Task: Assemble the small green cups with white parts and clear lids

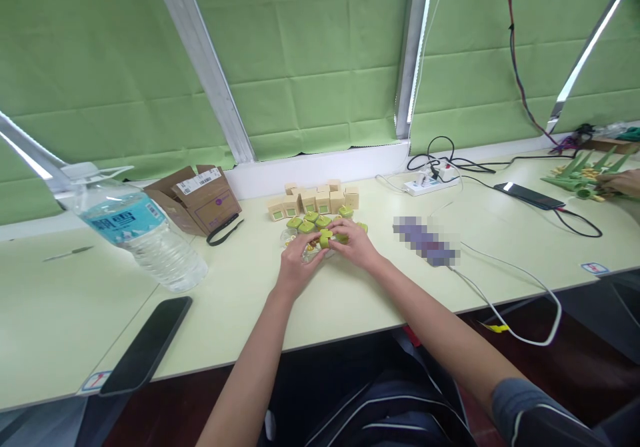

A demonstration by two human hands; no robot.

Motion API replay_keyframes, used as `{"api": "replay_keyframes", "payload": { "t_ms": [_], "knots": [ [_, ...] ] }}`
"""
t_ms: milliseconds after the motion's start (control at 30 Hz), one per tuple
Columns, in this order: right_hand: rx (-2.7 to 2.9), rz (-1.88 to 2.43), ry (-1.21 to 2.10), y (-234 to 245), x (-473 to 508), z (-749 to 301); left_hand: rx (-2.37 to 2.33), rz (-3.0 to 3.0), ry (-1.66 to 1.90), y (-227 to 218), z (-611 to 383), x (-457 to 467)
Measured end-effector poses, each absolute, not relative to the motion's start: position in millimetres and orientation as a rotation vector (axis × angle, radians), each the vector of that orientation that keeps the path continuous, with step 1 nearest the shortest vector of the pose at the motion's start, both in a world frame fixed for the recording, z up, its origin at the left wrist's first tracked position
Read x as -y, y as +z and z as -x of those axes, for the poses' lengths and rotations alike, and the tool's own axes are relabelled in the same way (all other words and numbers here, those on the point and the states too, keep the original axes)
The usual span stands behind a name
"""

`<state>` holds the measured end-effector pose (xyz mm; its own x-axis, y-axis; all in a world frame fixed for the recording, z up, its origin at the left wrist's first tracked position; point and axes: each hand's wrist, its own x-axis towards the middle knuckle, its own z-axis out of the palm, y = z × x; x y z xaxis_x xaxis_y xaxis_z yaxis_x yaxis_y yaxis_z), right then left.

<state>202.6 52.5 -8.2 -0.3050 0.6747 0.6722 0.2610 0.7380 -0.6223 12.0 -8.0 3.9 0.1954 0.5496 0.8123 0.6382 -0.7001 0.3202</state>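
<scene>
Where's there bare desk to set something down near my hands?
Bare desk lies between the water bottle and the left hand, and along the front edge between the right forearm and the white cable. Crowded: green pieces and small boxes beyond the right hand, and the power strip.

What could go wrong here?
Left hand and right hand meet on a green piece among loose ones; a nudge could scatter them or topple the boxes behind. The black phone sits at the table's front edge; an elbow could knock it off. The white cable hanging off the edge might snag.
</scene>
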Motion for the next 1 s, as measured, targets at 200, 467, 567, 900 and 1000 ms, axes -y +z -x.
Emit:
{"api": "replay_keyframes", "payload": {
  "t_ms": [200,467,567,900,1000],
  "knots": [
    [1.837,0.722,0.605,-4.3,-47.8,-202.1,1.102,2.394,-1.504,6.7,-13.9,12.6],
    [1.747,0.731,0.752,3.4,-42.1,-203.4,1.042,2.420,-1.444,1.8,-11.2,7.9],
    [1.711,0.721,0.827,4.4,-42.1,-203.1,1.048,2.360,-1.436,0.5,-11.0,5.8],
    [1.653,0.749,0.915,2.8,-46.0,-202.6,1.136,2.187,-1.496,0.3,-8.0,2.8],
    [1.663,0.751,0.892,2.7,-45.7,-202.6,1.140,2.192,-1.510,0.5,-7.3,1.7]
  ]
}}
